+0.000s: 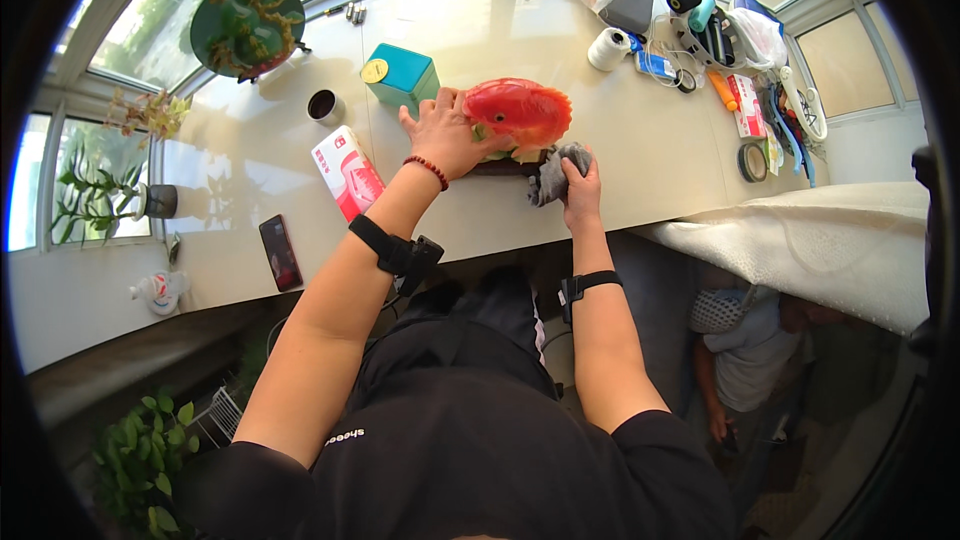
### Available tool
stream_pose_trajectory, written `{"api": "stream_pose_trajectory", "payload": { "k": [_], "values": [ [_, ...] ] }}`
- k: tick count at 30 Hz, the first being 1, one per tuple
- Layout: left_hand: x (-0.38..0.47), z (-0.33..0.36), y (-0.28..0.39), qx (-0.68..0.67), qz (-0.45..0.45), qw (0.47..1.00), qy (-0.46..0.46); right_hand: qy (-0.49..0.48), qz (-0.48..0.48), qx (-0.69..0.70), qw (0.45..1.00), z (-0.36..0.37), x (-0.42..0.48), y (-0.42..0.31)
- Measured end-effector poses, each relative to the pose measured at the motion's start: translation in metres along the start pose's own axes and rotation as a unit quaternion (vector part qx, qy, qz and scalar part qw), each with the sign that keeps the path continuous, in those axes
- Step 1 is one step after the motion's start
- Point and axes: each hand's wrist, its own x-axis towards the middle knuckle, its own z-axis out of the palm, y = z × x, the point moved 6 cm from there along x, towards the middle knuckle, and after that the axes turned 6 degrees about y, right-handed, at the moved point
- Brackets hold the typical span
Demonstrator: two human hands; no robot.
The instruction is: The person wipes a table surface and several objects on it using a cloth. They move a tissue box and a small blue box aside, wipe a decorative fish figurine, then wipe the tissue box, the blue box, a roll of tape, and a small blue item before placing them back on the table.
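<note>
A glossy red fish-shaped ornament (525, 109) with pale green parts under it rests on a dark base (504, 167) on the table. My left hand (442, 136) grips its left side, thumb and fingers spread around it, hiding that end. In my right hand (582, 187) is a crumpled grey cloth (559, 176), held beside the ornament's lower right, close to the base. Whether the cloth touches the base cannot be made out. Just behind my left hand stands a teal box (403, 79) with a round yellow label.
Left of my arm are a tissue pack (348, 172), a dark-filled cup (325, 106), a phone (280, 253) and a green ornament (247, 28). To the right lie a thread spool (608, 49), tape roll (752, 162) and tools. Another person (750, 360) is at lower right.
</note>
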Motion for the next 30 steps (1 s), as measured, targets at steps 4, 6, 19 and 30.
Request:
{"api": "stream_pose_trajectory", "payload": {
  "k": [4,6,19,30],
  "values": [
    [0.002,0.005,-0.002,0.005,0.029,0.999,0.042,0.031,-0.064,-0.273,0.959,0.015,0.005,0.025],
    [0.001,0.009,-0.003,-0.002,0.042,0.997,0.060,0.054,-0.143,-0.405,0.901,0.013,-0.004,0.027],
    [0.002,0.014,-0.005,-0.002,0.062,0.994,0.093,-0.002,-0.246,-0.483,0.840,-0.007,-0.053,0.009],
    [0.003,0.016,-0.007,0.006,0.077,0.992,0.100,-0.073,-0.170,-0.455,0.871,0.003,-0.034,0.028]
  ]
}}
